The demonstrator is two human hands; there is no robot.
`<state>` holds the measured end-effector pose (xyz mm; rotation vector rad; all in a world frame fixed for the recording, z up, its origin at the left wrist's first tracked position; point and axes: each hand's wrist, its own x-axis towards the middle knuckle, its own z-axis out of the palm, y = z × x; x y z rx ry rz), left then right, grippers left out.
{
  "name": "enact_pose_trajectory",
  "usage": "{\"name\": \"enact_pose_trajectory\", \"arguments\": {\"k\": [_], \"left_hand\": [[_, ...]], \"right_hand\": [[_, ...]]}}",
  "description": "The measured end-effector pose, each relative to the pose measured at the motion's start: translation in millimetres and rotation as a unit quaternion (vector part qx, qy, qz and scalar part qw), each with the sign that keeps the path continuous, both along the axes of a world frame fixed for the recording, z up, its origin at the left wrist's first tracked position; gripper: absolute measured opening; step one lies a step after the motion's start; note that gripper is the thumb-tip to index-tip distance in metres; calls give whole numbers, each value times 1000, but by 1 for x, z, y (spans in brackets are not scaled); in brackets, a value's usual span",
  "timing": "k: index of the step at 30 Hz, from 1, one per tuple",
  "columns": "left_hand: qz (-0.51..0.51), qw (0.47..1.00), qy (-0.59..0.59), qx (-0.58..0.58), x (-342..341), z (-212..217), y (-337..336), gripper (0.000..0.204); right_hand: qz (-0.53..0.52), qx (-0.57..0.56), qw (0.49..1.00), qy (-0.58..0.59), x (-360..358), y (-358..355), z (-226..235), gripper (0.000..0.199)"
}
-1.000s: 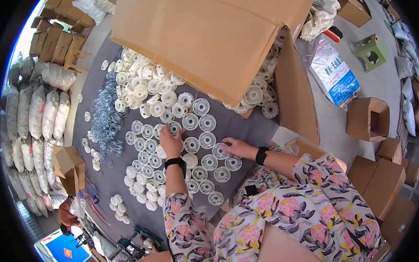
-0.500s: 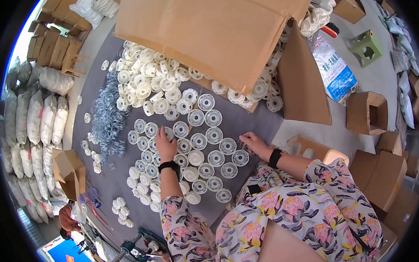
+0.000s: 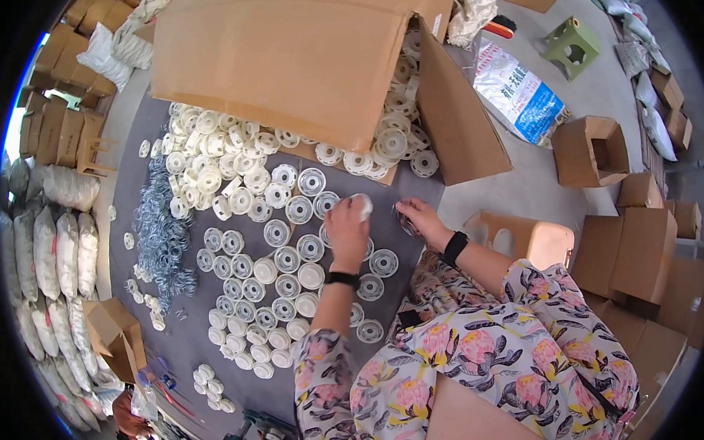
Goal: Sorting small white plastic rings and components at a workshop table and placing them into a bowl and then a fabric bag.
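Note:
My left hand (image 3: pixel 347 234) is closed on a small white plastic disc (image 3: pixel 365 207), held above the rows of round parts. To its right, my right hand (image 3: pixel 420 220) is pinched around something thin and glinting that I cannot make out. Under and left of my left hand stand several wide plastic wheels (image 3: pixel 287 259) with grey metal-looking insides, laid out close together. Among the nearer rows, white discs (image 3: pixel 311 276) sit on some of the wheels. Smaller capped parts (image 3: pixel 244 360) are grouped toward the near left.
Loose cream plastic wheels (image 3: pixel 208 179) spill from a tipped cardboard box (image 3: pixel 272 54) at the back. A heap of metal springs (image 3: pixel 162 229) lies left on the grey tabletop (image 3: pixel 178 353). Right of the table are a chair (image 3: pixel 549 242), an open carton (image 3: pixel 595 155) and a green stool (image 3: pixel 571 46).
My left hand has moved right across the wheels and is now raised with a white disc. My right hand stays near the table's right edge, its fingers still pinched. The whole view has shifted.

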<state>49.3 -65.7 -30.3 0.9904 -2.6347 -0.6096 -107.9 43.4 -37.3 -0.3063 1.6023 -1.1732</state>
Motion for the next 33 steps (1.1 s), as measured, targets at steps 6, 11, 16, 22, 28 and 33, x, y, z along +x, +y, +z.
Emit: {"name": "enact_pose_trajectory", "arguments": {"k": [6,11,16,22,28,33], "left_hand": [[-58,998,-18,2,-7,-2,28,53],[24,996,46,79,17,-3,33,43],[66,994,92,6,30,-17,-4,44],[231,968,80,-57,54,-18,-105,54],[247,963,-105,7,56,-8,-140,55],[339,936,96,-9,72,-6,-115,51]], "right_hand": [[128,3,913,387,-11,-6,25,48],[312,-18,787,531,9,-30,26,50],[283,-58,779,557,16,-34,14,60],[199,2,938,285,10,-20,31,56],[10,-19,999,-44,-4,-4,4,43],[-102,0,959,-263,-15,10,12,35]]}}
